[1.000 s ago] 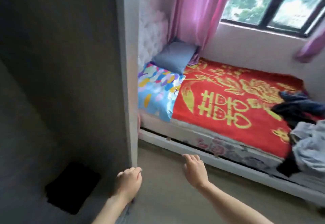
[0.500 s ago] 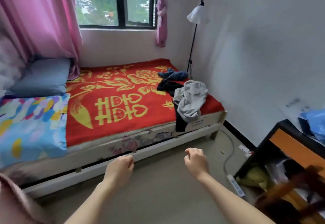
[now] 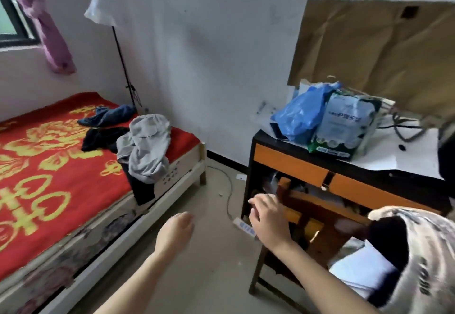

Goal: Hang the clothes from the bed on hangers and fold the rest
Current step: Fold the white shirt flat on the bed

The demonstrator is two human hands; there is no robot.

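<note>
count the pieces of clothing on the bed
3: a blue garment by the lamp stand, a black garment beside it, a grey garment heaped at the bed's corner. The dark cloth hanging over the edge may be a fourth.

Both hands are bare: the left hand (image 3: 176, 230) nearer the bed (image 3: 172, 183), the right hand (image 3: 267, 220) farther from it. Each forearm (image 3: 317, 269) is uncovered as far up as it shows, slender and smooth. The fingertips (image 3: 257, 201) are blurred; nails cannot be made out.

Left hand (image 3: 176, 230), right hand (image 3: 268, 220) empty; clothes (image 3: 145, 146) on bed (image 3: 44, 166)
</note>
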